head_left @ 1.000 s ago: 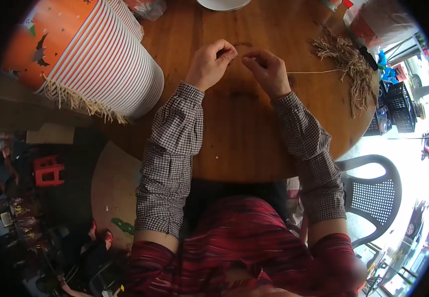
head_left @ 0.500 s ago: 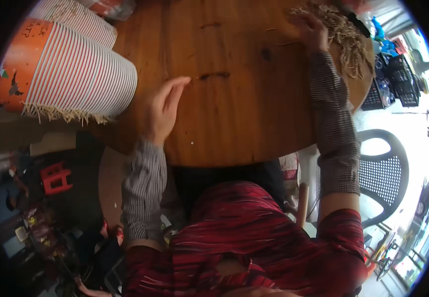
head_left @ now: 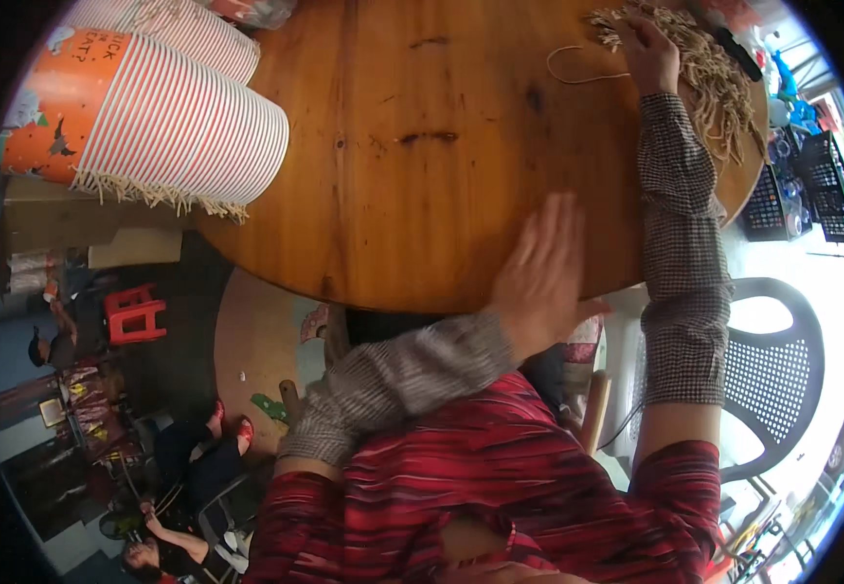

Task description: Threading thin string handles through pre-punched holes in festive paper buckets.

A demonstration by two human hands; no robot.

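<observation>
My left hand [head_left: 542, 277] crosses in front of my body over the near edge of the round wooden table [head_left: 393, 224]. Its fingers are stretched out and lie flat together, with nothing seen in them. At the far right, my right hand [head_left: 651, 56] reaches to a tangled pile of beige twisted cords [head_left: 717, 88]. The fingers there are bent and drawn together at the pile's left side, seemingly on a cord; their tips are hard to make out. One loose cord [head_left: 577, 82] curves on the tabletop left of that hand.
Nested orange paper buckets with pale rims [head_left: 188, 122] lie sideways at the left, cords along their lower side. A second nested stack [head_left: 198, 39] lies behind. A dark item [head_left: 736, 54] rests by the pile. Around stand a grey chair [head_left: 772, 380], black crates [head_left: 826, 185], a red stool [head_left: 134, 313].
My left hand has swept right and nearer to my body from the table's left part. My right hand stays at the cord pile, its fingers now more drawn together. The view has shifted slightly.
</observation>
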